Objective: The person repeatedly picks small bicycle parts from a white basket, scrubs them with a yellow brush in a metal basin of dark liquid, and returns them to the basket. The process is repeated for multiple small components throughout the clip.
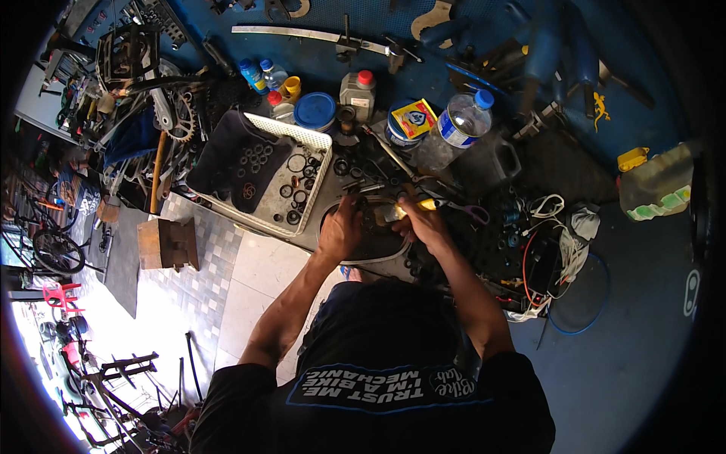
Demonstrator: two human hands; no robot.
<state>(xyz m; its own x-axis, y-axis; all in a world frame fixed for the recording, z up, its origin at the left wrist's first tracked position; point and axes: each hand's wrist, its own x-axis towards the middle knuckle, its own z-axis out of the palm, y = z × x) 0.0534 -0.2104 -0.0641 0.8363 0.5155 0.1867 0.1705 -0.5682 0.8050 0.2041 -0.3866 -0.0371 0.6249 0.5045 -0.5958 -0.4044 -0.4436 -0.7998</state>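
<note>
My left hand (342, 228) reaches over the left side of a round metal basin (376, 261). Its fingers are curled down around something dark that I cannot make out. In my right hand (420, 220) is a paintbrush (429, 204) with a yellow handle. Its pale bristles point left over the basin, towards my left hand. Dark contents in the basin are too shadowed to tell apart. Just right of my right hand lie scissors (475, 213) with purple handles.
A white tray (318, 189) with rings and bearings on dark cloth stands left. Behind are a blue-lidded tub (314, 111), a red-capped bottle (358, 94) and a large plastic bottle (461, 125). White cables (569, 253) lie right; a wooden box (167, 244) is lower left.
</note>
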